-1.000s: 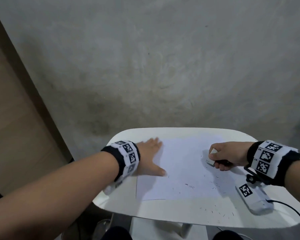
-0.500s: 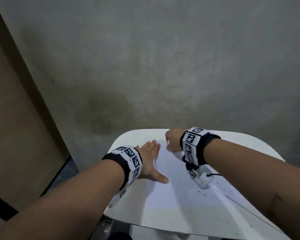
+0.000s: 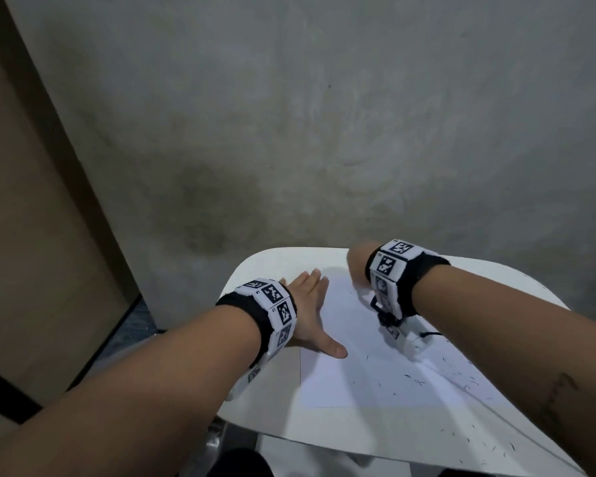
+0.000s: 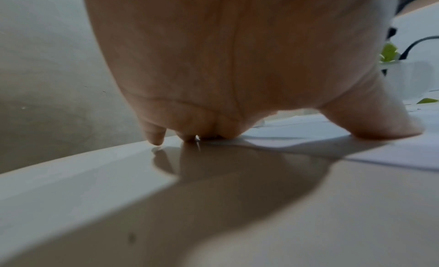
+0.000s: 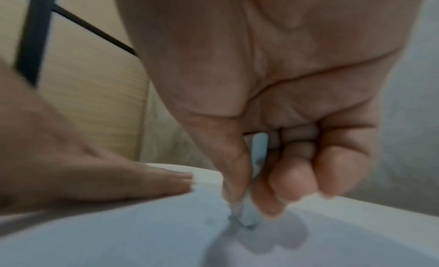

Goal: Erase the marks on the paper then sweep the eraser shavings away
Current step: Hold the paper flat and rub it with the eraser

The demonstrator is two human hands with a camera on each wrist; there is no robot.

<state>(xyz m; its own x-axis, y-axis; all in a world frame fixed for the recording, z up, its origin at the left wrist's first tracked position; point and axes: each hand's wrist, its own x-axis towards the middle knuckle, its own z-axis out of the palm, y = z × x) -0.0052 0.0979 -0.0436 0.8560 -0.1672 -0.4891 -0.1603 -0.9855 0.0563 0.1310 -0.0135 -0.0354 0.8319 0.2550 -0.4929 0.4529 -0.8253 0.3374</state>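
A white sheet of paper [image 3: 365, 346] lies on a small white table [image 3: 276, 259]. My left hand [image 3: 310, 304] lies flat with straight fingers on the paper's left edge, thumb spread out; the left wrist view shows the left hand [image 4: 225, 102] pressing down. My right hand [image 3: 356, 266] is at the paper's far edge, blurred in the head view. In the right wrist view the right hand [image 5: 247, 201] pinches a pale eraser [image 5: 246, 214] between thumb and curled fingers, its tip on the paper [image 5: 118, 239]. Dark eraser shavings [image 3: 417, 380] lie scattered over the paper's near right part.
More shavings [image 3: 496, 445] lie on the bare table near its front right edge. A grey concrete wall [image 3: 324, 132] stands close behind the table, and a wooden panel [image 3: 31, 235] is at the left. A thin cable [image 3: 430, 333] hangs from my right wrist device.
My right hand carried the eraser from the paper's right side to its far edge, near the left hand's fingertips. The left hand stayed flat on the paper. The head view shifted left.
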